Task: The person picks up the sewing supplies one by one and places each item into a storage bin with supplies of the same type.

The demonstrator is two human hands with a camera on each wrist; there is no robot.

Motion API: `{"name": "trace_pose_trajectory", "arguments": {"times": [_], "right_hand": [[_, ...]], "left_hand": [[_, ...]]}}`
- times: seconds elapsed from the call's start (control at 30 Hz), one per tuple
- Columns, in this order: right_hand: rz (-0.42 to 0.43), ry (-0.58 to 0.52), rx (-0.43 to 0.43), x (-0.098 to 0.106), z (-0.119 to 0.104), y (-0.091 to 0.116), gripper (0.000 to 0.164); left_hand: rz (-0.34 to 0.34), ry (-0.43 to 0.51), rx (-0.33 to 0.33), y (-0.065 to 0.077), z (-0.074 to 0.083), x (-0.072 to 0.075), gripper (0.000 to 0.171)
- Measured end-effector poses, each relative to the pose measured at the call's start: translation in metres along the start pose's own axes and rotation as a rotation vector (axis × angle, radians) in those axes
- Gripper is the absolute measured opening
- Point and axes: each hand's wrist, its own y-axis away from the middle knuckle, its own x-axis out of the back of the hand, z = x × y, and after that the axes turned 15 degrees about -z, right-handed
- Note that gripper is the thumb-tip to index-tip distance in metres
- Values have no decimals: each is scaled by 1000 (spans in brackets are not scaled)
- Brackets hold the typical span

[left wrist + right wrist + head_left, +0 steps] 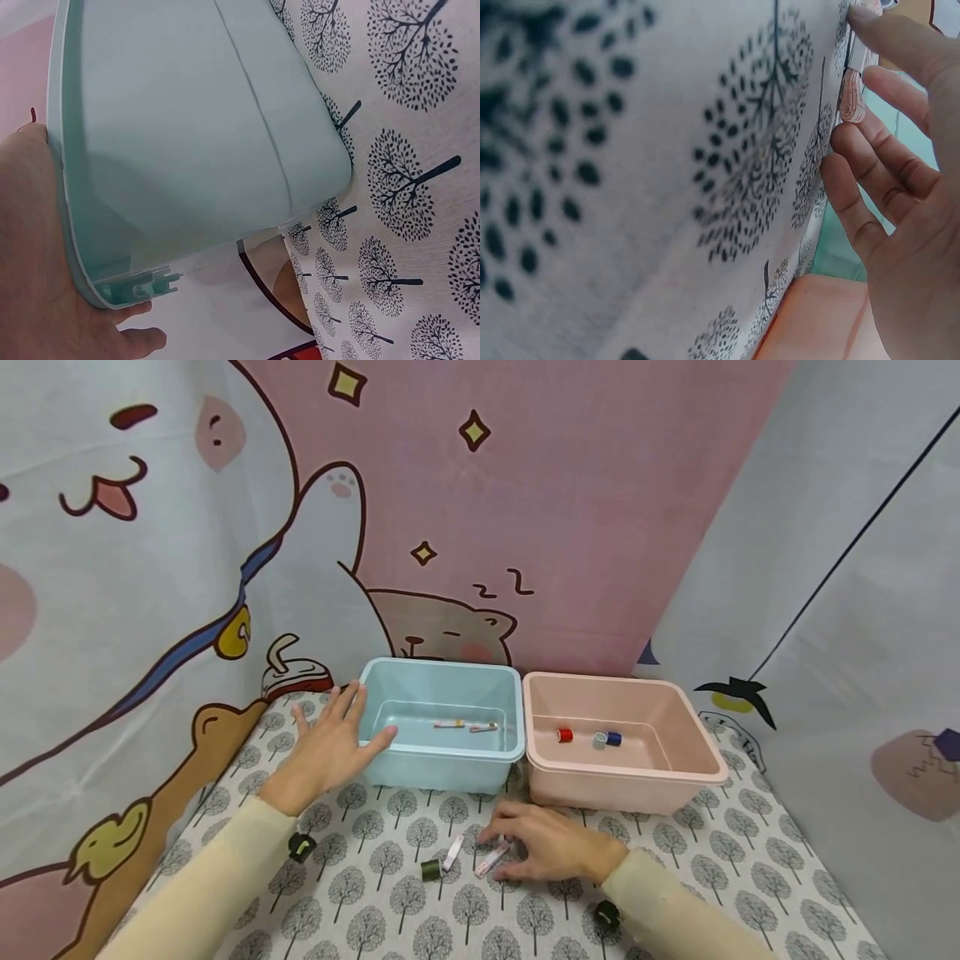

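In the head view my left hand (322,747) rests at the front left corner of the light blue bin (442,768), fingers spread and straight along its rim. The left wrist view shows that hand beside the bin's rim (67,195). My right hand (555,839) is low over the tablecloth, thumb and fingers apart on either side of a small thread skein (491,860) with a white band. The right wrist view shows pinkish strands at the skein's end (852,97), close to the fingertips. Another white-banded skein (453,853) and a dark green thread spool (431,870) lie to its left.
Two small banded skeins (483,727) lie inside the blue bin. Beside it stands a pink bin (622,785) holding a red spool (565,736), a white spool (599,741) and a blue spool (614,738). A cartoon-printed curtain (585,510) hangs behind the table.
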Motion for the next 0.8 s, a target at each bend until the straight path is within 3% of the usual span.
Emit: {"name": "trace_pose_trajectory", "arguments": {"times": [0.43, 0.8], "right_hand": [[20, -24, 91, 2, 2, -3, 22], [25, -22, 109, 3, 3, -2, 19]], "left_hand": [[-3, -2, 5, -2, 0, 2, 116], [-1, 0, 1, -1, 0, 0, 115]]}}
